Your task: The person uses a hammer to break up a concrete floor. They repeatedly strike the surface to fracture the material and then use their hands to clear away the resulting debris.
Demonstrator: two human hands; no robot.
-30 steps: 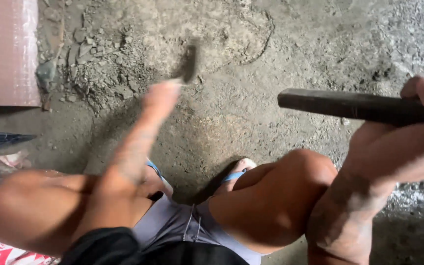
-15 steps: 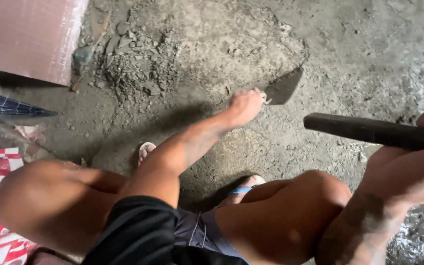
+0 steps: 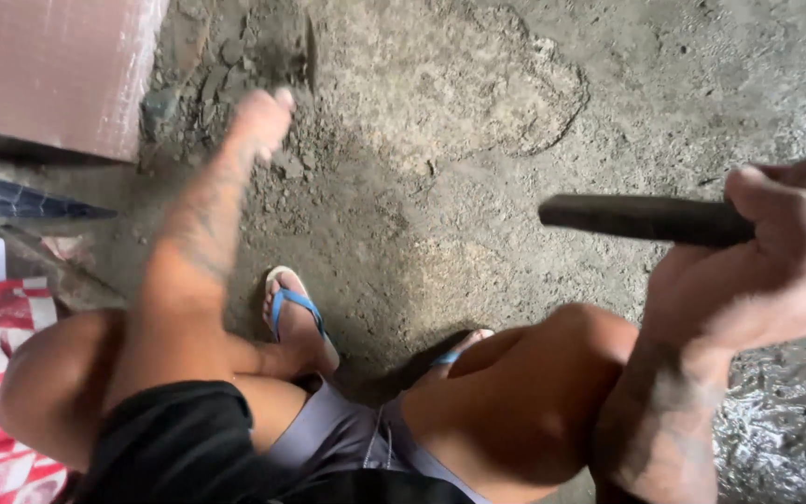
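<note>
Squatting over broken concrete floor (image 3: 515, 84). Left hand (image 3: 258, 117) stretched toward 11 o'clock, fingers curled on a dark chisel-like tool (image 3: 308, 47) stuck in rubble; grip itself hard to tell. Right hand (image 3: 767, 266) at 3 o'clock, fist closed around a dark bar (image 3: 641, 217). Risk: sandalled foot (image 3: 296, 317) and knuckles exposed to glancing blows, flying chips.
</note>
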